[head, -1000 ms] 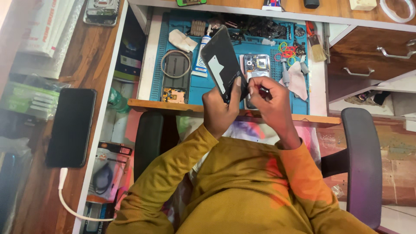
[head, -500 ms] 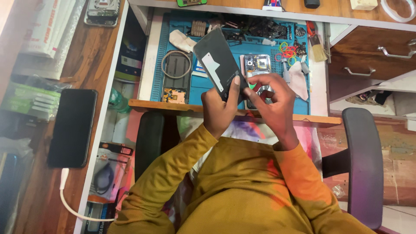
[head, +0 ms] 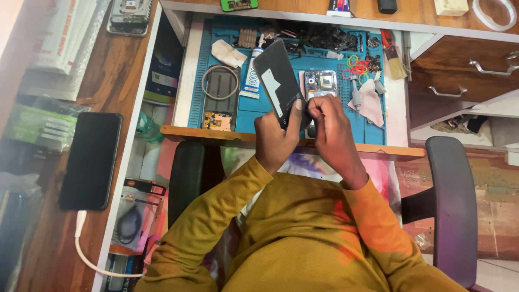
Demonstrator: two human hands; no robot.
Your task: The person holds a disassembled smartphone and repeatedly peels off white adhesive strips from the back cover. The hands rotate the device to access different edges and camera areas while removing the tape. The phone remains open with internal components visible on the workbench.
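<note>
Blk panel w/ white patch; blue mat; mustard sleeves; multicolour bands; blk phone, white cable.

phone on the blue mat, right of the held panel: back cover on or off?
Off. The phone lies flat on the blue mat with its insides bare: metal frame and components show. The left hand holds a dark panel tilted above it.

The right hand hides the lower corner of the dark phone panel and its own fingertips. The white cable runs behind the desk edge. The tape ring is cut off at the top.
</note>
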